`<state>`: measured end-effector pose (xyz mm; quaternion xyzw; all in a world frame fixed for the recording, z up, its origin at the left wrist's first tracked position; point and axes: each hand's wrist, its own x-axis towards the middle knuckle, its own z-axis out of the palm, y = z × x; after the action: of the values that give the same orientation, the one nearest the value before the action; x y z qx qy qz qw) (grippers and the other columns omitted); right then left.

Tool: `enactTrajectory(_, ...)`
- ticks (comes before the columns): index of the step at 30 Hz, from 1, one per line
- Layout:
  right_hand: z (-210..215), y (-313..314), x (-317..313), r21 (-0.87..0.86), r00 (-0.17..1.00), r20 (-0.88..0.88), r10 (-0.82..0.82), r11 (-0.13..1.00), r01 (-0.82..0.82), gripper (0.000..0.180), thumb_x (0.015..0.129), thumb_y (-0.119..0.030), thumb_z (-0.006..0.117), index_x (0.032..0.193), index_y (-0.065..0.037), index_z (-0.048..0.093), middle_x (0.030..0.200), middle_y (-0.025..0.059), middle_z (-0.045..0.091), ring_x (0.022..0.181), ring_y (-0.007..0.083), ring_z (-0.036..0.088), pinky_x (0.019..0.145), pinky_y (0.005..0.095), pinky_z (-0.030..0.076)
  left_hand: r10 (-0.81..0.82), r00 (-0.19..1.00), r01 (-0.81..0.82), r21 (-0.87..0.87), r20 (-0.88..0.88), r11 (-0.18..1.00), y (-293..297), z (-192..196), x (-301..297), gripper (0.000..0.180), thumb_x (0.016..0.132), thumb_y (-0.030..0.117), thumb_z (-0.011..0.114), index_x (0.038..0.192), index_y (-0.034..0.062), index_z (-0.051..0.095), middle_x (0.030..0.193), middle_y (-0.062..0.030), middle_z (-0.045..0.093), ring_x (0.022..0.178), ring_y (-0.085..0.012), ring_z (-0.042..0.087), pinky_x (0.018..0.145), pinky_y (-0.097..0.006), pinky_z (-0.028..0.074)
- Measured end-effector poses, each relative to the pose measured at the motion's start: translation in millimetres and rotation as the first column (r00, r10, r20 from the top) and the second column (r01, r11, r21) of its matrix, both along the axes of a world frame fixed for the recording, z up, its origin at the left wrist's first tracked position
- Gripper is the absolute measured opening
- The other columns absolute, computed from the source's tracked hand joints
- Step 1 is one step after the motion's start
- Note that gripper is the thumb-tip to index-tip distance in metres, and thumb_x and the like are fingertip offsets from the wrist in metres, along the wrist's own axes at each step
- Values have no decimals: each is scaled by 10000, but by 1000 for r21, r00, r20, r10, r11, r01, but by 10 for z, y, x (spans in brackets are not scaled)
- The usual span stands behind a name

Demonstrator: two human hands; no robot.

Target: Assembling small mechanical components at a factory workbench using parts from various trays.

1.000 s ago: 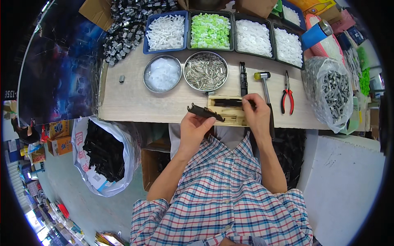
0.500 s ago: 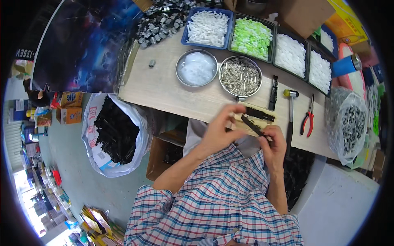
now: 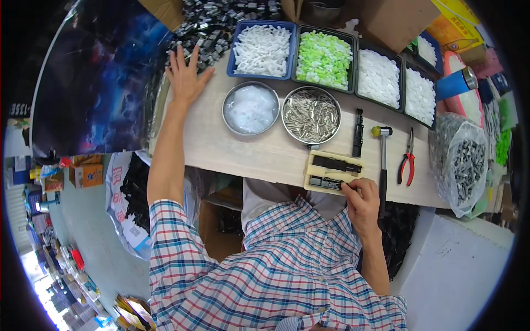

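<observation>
- Left hand (image 3: 185,74) is stretched far out to the person's left, fingers spread wide and flat, palm down at the edge of the heap of small black parts (image 3: 221,25); it holds nothing that shows, and the spread reads as a reach into the heap to gather pieces.
- Right hand (image 3: 361,201) stays close to the body at the near edge of the worktop (image 3: 243,151); its fingers are curled narrow, fingertips touching the near end of the pale wooden jig (image 3: 334,172), probably to steady it while the other arm is away.
- The jig lies just ahead of the right hand and carries 2 dark bar-shaped parts in its slots; 1 more black bar part (image 3: 359,132) lies loose beyond it.
- A small hammer (image 3: 382,160) lies just beside the right hand, head pointing away, and red-handled pliers (image 3: 407,163) lie further right; both are within easy reach.
- Between the 2 hands sit a round tin of clear pieces (image 3: 250,108) and a round tin of metal pins (image 3: 311,115); beyond them is a row of trays with white and green pieces (image 3: 323,52).
- Compared with 0.5 s ago, both hands were together at the jig with a black part between them; now the left hand has gone out to the heap and the part is no longer held.
</observation>
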<state>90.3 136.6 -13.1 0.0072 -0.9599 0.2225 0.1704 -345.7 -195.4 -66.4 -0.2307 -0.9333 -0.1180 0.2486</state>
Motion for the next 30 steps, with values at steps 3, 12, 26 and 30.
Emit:
enactTrajectory(3, -33, -33, 59, 69, 999, -12, -46, 997, 47, 384, 646, 40, 727, 1013, -73, 739, 949, 75, 629, 965, 294, 605, 813, 412, 493, 37, 999, -40, -111, -26, 993, 23, 1, -116, 634, 891, 501, 697, 1449, 260, 519, 1603, -183, 301, 1473, -457, 239, 1106, -722, 250)
enactTrajectory(12, -119, -44, 112, 118, 996, -59, -62, 991, 69, 392, 669, 24, 717, 1048, -73, 743, 933, 76, 627, 976, 291, 601, 853, 428, 464, 92, 996, -91, -43, 19, 995, -80, -5, 634, 438, 887, 319, 719, 1275, 141, 621, 1363, -205, 527, 1261, -425, 478, 1073, -594, 345)
enactTrajectory(26, -29, -128, 175, 201, 992, -68, -104, 973, 116, 386, 680, 86, 695, 1034, -64, 725, 885, 94, 601, 881, 299, 589, 788, 412, 462, 484, 869, -490, 313, 103, 813, 424, -109, 1994, 500, 802, 149, 769, 1263, 94, 586, 1321, -249, 493, 1338, -492, 387, 1098, -578, 341)
enactTrajectory(30, 46, -182, 8, 198, 999, -31, -13, 980, 19, 405, 657, 48, 675, 1048, -48, 721, 865, 83, 590, 857, 274, 593, 780, 416, 460, 484, 859, -509, 372, 166, 776, 643, -87, 2160, 511, 801, 143, 747, 1278, 86, 572, 1413, -296, 407, 1373, -547, 314, 1113, -617, 307)
